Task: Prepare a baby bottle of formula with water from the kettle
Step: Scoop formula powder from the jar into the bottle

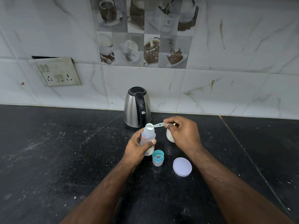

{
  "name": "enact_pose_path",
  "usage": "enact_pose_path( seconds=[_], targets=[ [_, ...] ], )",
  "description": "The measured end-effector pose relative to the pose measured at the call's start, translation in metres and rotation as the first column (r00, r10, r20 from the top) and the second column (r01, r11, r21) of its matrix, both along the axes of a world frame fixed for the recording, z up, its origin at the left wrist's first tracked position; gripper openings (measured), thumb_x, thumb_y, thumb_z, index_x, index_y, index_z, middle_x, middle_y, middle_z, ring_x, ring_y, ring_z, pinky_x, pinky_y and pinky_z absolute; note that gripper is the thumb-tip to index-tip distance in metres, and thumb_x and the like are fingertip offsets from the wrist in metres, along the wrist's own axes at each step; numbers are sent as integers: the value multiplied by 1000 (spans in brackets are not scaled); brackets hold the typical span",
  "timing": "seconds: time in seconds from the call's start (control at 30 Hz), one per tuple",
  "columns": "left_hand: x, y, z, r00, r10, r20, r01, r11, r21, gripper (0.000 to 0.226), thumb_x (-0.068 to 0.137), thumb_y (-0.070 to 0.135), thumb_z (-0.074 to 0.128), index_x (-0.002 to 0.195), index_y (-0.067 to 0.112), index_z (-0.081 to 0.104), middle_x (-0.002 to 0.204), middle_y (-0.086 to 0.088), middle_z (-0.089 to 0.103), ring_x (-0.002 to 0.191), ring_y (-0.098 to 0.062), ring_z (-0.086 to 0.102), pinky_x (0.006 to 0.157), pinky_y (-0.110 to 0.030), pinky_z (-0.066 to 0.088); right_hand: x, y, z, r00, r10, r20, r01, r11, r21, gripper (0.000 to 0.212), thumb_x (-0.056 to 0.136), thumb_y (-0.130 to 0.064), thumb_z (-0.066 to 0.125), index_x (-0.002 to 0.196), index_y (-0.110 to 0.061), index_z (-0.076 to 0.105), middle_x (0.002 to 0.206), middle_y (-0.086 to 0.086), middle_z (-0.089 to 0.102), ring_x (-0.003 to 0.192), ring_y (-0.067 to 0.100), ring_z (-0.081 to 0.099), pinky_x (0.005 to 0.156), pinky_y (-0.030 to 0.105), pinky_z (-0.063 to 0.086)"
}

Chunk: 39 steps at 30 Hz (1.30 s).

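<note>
Baby bottle [148, 136] — clear plastic cylinder with a narrower neck, printing in orange and green on the wall, too small and too covered by fingers to read. It stands upright on the black speckled stone counter [56, 151], just in front of the kettle, with whitish contents at its base. Left hand [137, 147] grips the bottle round its middle, thumb across the front. Right hand [182, 132] pinches the handle of a pale translucent measuring scoop [152, 125] between thumb and forefinger; the round bowl, heaped with white powder, sits level right over the bottle's open mouth. Electric kettle [137, 107] behind: brushed steel body, glossy black lid, handle and base, small white mark on the handle, illegible. Formula container [169, 136] — white, rounded, mostly hidden behind the right hand, contents not visible. Its flat, round, pale lilac lid [182, 166] lies on the counter near the right forearm. Between the lid and the bottle stands the bottle's teal screw ring with clear cap [158, 158], upside down, just beside the bottle's base. Wall: white marbled tiles, a grey panel of coffee-cup pictures [142, 33], a grimy socket plate [58, 72] to the left.
</note>
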<state>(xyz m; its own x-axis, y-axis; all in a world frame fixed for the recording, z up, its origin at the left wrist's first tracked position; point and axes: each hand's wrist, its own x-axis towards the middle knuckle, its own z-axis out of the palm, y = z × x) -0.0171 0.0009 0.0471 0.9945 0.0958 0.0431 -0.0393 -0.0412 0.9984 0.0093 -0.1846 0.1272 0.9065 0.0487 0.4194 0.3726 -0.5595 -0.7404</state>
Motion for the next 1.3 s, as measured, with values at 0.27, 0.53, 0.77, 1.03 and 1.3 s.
enact_pose_path(
  seconds=[0.27,0.53,0.77,1.03,1.3],
  targets=[
    [2,0,4,1000,-1,-8,1,1000,-3,59,85,24,84,138,31,58,123,13,73,108,4,69,81,-13,54,19,-11,-6,932,62,-358,147,837,528,11,83,-8,83,85,-19,81,70,-4,75,54,3,57,51,17,44],
    [3,5,-5,999,17,-32,-17,1000,4,56,85,19,84,131,37,58,117,16,74,103,7,70,75,-7,53,64,-58,-14,862,-150,-484,435,710,554,11,84,-1,79,90,-10,79,78,0,77,51,6,54,44,19,43],
    [9,9,-15,998,33,-56,-33,999,10,48,85,15,84,116,43,61,106,26,76,100,8,70,74,-5,52,95,-69,-39,838,-352,-418,497,808,317,11,83,-13,83,92,-14,76,78,-2,75,63,14,65,65,32,55],
    [11,15,-24,996,42,-80,-45,999,-28,48,84,12,84,118,38,63,112,18,77,105,-2,73,78,-11,55,110,-54,-53,877,-353,-327,353,933,-60,11,83,-16,80,81,-24,72,86,-4,75,84,17,69,77,29,53],
    [7,19,-32,995,38,-90,-43,998,-50,49,84,6,83,119,34,63,111,16,78,105,-3,73,81,-13,56,112,-47,-50,912,-281,-299,209,945,-252,21,93,-6,62,101,-14,80,113,4,77,110,27,68,99,38,53]
  ],
)
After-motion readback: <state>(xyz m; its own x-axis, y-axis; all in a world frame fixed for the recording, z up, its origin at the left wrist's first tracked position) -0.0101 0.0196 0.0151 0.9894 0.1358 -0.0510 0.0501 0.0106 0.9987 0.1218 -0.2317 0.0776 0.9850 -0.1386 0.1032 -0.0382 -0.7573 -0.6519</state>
